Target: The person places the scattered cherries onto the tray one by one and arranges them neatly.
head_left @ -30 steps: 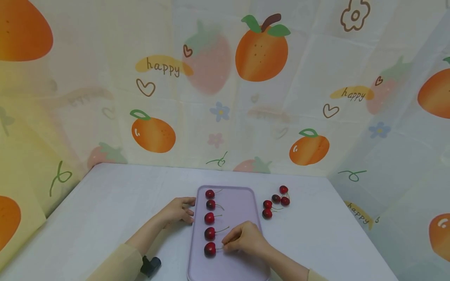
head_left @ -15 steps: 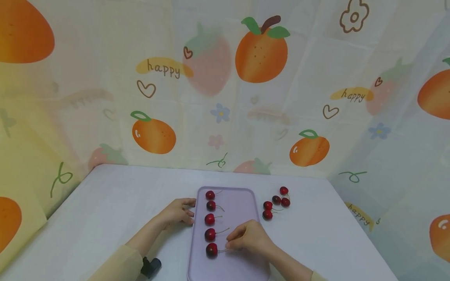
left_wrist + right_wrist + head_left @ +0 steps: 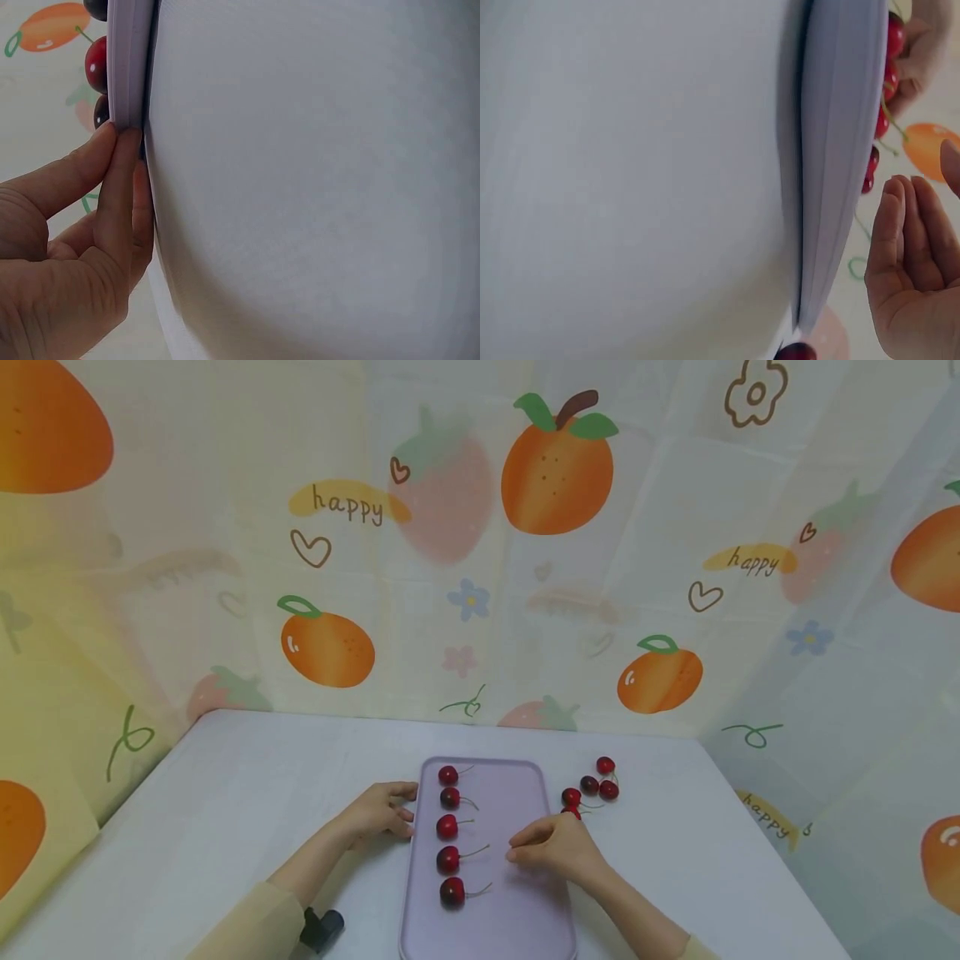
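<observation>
A pale backdrop [image 3: 420, 643] printed with oranges, strawberries, hearts and the word "happy" rises at the far side and both flanks. Before it spreads a white table [image 3: 675, 852]. On the table lies a lilac tray [image 3: 502, 802], long, with rounded corners and a raised rim. A pale yellow sleeve [image 3: 247, 927] comes in from the near left. The right hand [image 3: 558, 850] hovers over the tray's right side, fingers extended, the thumb standing apart from them. The left hand [image 3: 378, 808] rests at the tray's left edge, its fingers loosely extended, thumb and index fingertips touching the rim. A small black device [image 3: 322, 930] sits beside the left forearm. Five cherries [image 3: 447, 827] form a near-to-far line along the tray's left side, stems pointing right. Five loose cherries [image 3: 589, 786] lie on the table right of the tray, the nearest partly hidden by the right hand.
</observation>
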The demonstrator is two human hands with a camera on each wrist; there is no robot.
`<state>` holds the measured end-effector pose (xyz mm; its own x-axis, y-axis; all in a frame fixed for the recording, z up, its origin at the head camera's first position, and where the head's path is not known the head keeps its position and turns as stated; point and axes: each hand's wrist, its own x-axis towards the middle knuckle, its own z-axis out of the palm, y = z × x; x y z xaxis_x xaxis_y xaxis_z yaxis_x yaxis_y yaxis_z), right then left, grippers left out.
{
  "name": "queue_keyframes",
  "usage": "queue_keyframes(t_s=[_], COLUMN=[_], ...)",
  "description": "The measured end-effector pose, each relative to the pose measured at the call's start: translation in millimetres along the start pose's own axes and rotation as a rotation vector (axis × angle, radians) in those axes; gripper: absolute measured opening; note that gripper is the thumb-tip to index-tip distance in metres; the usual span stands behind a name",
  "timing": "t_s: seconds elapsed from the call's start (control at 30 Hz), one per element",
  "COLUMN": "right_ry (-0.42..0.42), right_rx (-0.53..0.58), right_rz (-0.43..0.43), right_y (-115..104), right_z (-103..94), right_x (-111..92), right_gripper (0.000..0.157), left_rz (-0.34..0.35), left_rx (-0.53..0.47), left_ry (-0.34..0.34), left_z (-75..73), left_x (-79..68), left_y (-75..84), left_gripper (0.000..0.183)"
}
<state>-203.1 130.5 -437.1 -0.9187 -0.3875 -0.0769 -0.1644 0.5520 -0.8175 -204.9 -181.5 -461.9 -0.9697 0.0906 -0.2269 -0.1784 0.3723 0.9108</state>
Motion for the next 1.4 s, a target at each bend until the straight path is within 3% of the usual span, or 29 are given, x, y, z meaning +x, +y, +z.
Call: queue_keyframes(t_s=[0.43, 0.67, 0.93, 1.17, 1.4], right_ry=[0.130, 0.221, 0.299, 0.350, 0.345], right_rx=[0.129, 0.148, 0.170, 0.172, 0.194], right_rz=[0.099, 0.121, 0.133, 0.168, 0.199], right_y=[13, 20, 38, 49, 57], right_z=[-34.2, -57.0, -79.1, -88.9, -91.6], right_x=[5, 8, 10, 10, 12], right_gripper=[0.028, 0.027, 0.037, 0.045, 0.046], left_rz=[-0.003, -0.012, -0.006, -0.004, 0.001], left_rx=[0.013, 0.000, 0.003, -0.001, -0.013], left_ry=[-0.039, -0.016, -0.019, -0.018, -0.020], left_z=[-2.8, -1.7, -1.3, -1.0, -1.0], left_x=[0.3, 0.4, 0.9, 0.5, 0.4], left_y=[0.1, -0.2, -0.9, -0.3, -0.7], left_gripper=[0.077, 0.076, 0.077, 0.076, 0.076])
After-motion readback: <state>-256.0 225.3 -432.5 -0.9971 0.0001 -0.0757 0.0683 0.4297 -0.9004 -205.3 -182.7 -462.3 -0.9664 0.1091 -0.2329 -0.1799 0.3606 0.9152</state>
